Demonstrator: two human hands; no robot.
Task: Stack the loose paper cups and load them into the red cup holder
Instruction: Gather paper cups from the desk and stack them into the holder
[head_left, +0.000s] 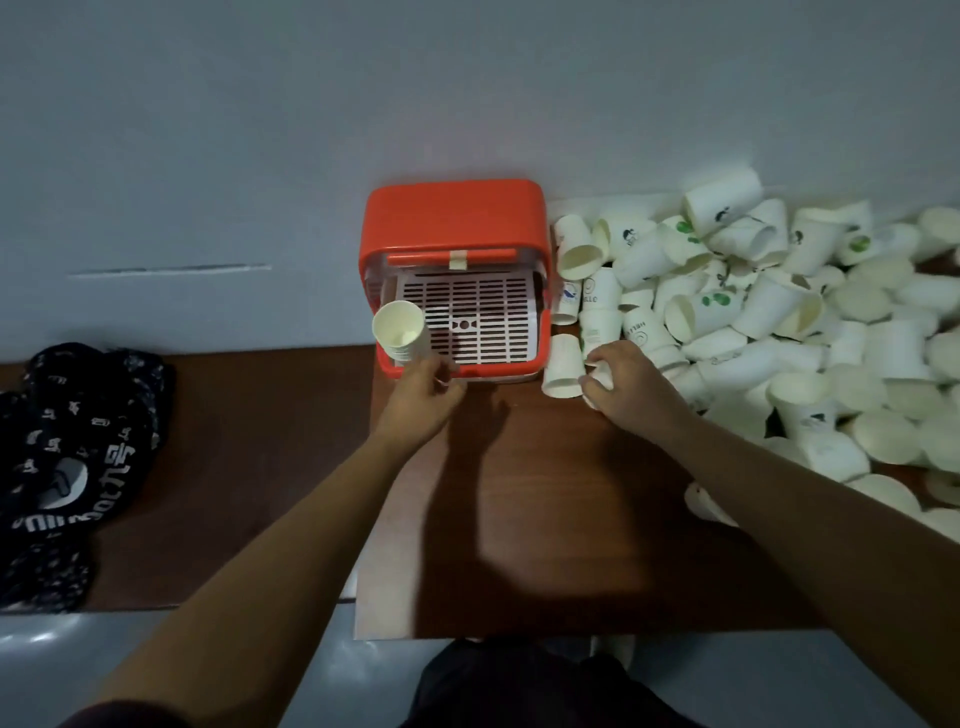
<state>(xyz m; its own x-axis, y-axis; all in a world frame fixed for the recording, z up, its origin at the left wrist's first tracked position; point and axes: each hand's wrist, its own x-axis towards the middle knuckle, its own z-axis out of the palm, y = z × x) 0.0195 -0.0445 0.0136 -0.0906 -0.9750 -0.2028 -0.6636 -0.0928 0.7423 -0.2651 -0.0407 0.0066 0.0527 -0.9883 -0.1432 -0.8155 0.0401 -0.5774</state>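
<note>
1. The red cup holder (454, 223) sits at the table's far edge with its back against the grey wall (467, 104). Its white slotted tray (483, 317) opens toward the person.
2. A stack of cups (399, 330) stands mouth-up at the tray's 8 o'clock corner, against the holder's left wall.
3. The left hand (423, 392) is at 6 o'clock from that stack, by the holder's front lip, with its fingers curled. Blur hides whether they grip the stack's base, so this cannot be told.
4. The right hand (631, 382) is at 4 o'clock from the holder. Fingers and thumb curl round a paper cup (597, 382), which the hand mostly hides.
5. A lying cup (563, 366) rests just beside the holder's front right corner and close to the right hand.
6. The pile of loose cups (779, 322) crowds the table from 3 to 5 o'clock of the holder, reaching the wall and running out of view on the right.
7. The brown tabletop (519, 519) is open wood at 6 o'clock between the forearms, down to the near edge, and lies in shadow.
8. A black printed cloth (67, 441) lies at 8 o'clock, well apart from the holder and beyond the table's left edge.
</note>
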